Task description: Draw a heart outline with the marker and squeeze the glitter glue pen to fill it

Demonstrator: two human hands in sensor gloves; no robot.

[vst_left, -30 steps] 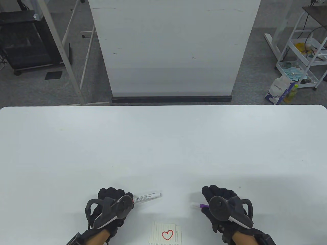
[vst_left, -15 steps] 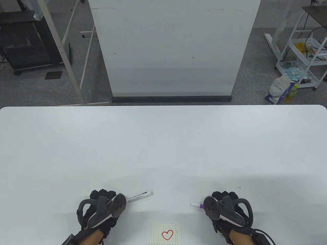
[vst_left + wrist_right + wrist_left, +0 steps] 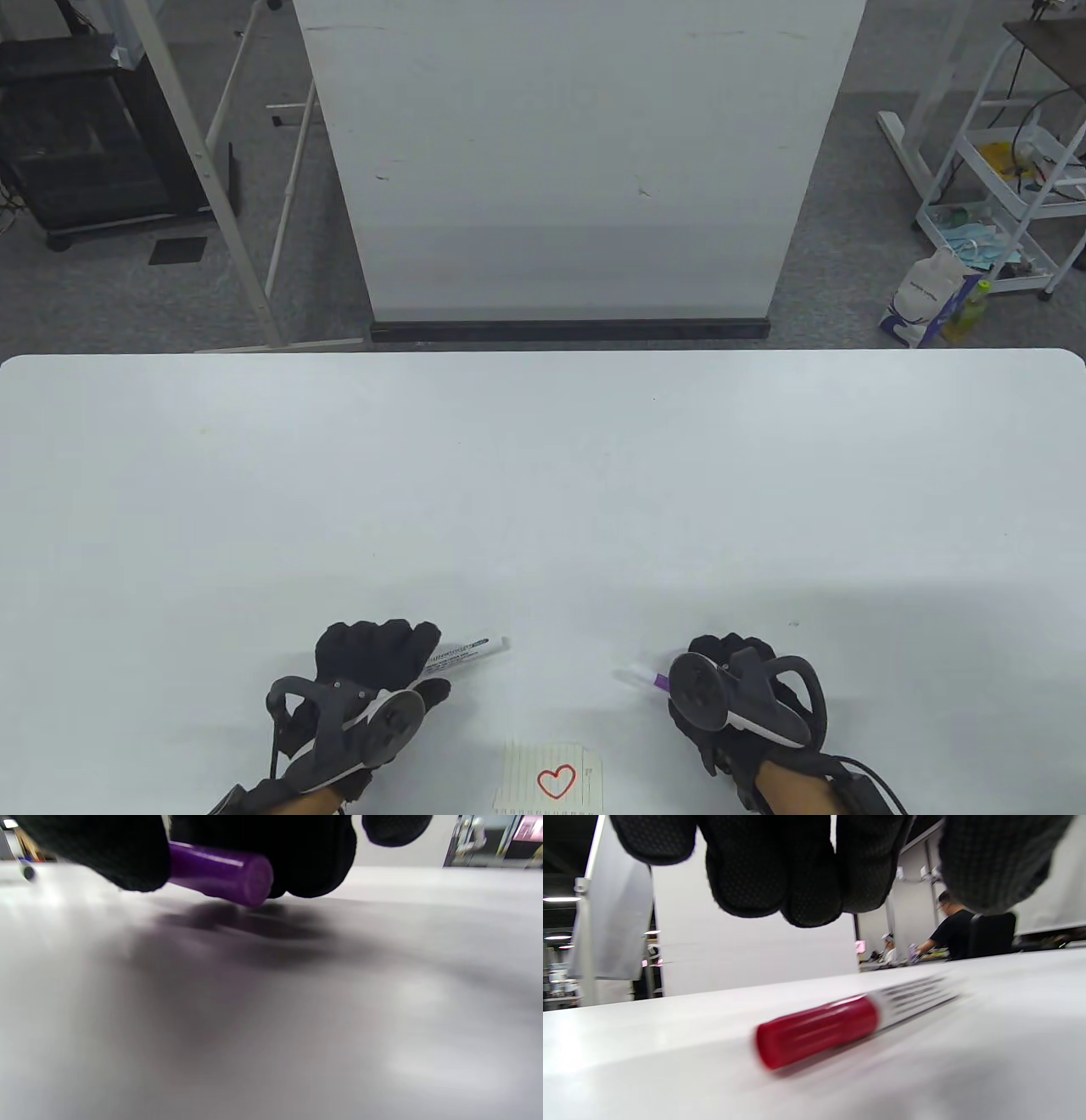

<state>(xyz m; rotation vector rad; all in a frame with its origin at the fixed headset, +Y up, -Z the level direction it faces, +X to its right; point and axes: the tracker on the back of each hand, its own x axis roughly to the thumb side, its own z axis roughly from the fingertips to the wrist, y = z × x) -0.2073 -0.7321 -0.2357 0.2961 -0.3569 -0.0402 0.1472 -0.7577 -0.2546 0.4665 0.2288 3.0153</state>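
A small lined paper [image 3: 550,777] with a red heart outline [image 3: 556,782] lies at the table's near edge between my hands. The marker [image 3: 473,651], white barrel and red cap [image 3: 818,1031], lies flat on the table. My left hand [image 3: 377,649] hovers over its cap end; its fingers [image 3: 806,878] hang above the marker without touching it. My right hand [image 3: 721,671] grips the purple glitter glue pen [image 3: 638,678], whose clear tip points left. In the right wrist view the purple tube [image 3: 220,872] sits between the fingers [image 3: 106,853], slightly off the table with its shadow below.
The white table [image 3: 543,492] stretches far and wide beyond my hands. Behind its far edge stands a white panel [image 3: 577,170]. A wire cart [image 3: 1010,187] and bags sit on the floor at the right.
My left hand has let go of the marker and turned above it; the marker now rests on the table. My right hand has shifted slightly left with the glitter glue pen.
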